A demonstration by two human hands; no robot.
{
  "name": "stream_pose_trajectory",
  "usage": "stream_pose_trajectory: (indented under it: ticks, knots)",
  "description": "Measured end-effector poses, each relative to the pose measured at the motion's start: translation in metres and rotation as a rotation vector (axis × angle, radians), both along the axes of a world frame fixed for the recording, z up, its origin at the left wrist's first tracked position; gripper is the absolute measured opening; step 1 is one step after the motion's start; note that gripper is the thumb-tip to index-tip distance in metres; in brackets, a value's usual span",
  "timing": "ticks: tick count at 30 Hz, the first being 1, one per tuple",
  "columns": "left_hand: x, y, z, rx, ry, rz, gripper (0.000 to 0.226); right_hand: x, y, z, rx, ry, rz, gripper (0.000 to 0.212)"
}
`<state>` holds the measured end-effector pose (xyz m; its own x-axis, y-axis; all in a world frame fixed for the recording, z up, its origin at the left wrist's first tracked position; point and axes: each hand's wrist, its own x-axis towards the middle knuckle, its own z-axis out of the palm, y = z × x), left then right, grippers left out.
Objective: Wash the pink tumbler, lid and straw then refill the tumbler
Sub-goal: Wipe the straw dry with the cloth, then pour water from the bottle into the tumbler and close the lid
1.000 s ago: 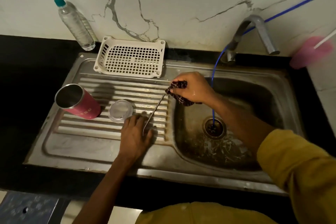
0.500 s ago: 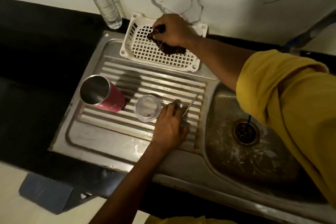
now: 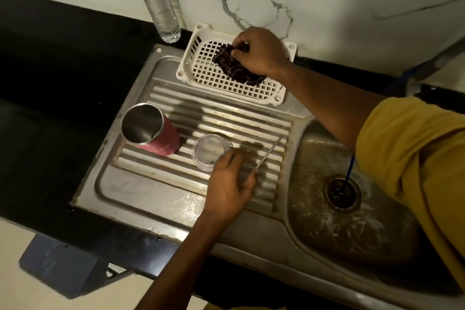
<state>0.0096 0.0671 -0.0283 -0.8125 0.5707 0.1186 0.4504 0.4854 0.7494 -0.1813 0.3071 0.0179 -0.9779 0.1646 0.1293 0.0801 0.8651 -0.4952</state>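
Right hand (image 3: 259, 51): grip closed on the dark scrubber (image 3: 234, 68), which is down in the white basket (image 3: 251, 98) beyond the lid (image 3: 208, 150). Step, as judged: parking the scrubber. Release only once it lies flat inside.

Left hand (image 3: 229, 184): grip open, fingers flat just right of the lid, at the straw (image 3: 270, 151)'s near end.

Pink tumbler (image 3: 161, 138) sits just left of the lid, mouth open. Bottle (image 3: 158, 5) stands well beyond the lid on the desk.

Right forearm crosses above the straw, so lift away rather than sweep.

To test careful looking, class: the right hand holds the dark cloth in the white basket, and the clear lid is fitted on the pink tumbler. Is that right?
Not quite. The head view shows the clear lid lying on the drainboard beside the pink tumbler, whose mouth is open. The rest holds: the right hand holds the dark cloth in the white basket.
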Motion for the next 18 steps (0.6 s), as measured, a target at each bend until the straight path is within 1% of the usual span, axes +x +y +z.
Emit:
stream_pose_trajectory:
  ticks: [2,3,5,7,10,14,18]
  knots:
    - [-0.003,-0.014,0.011,0.133,-0.037,0.108,0.018,0.012,-0.005,0.01,-0.057,0.058,-0.017,0.02]
    - [-0.005,-0.022,0.015,0.183,-0.073,0.165,0.017,0.019,-0.008,0.015,-0.086,0.061,-0.017,0.018]
    - [-0.012,-0.041,0.021,0.24,-0.113,0.252,0.015,0.035,-0.017,0.026,-0.129,0.043,-0.006,0.015]
    - [-0.018,-0.06,0.026,0.252,-0.131,0.302,0.011,0.054,-0.029,0.032,-0.143,0.033,0.023,0.015]
    - [-0.021,-0.088,0.031,0.23,-0.164,0.368,0.008,0.085,-0.05,0.03,-0.154,0.028,0.067,0.014]
    - [-0.021,-0.122,0.03,0.135,-0.196,0.411,0.008,0.126,-0.072,0.024,-0.23,0.007,0.092,0.013]
    - [-0.022,-0.149,0.031,0.012,-0.221,0.447,0.015,0.168,-0.096,0.01,-0.324,0.001,0.022,0.014]
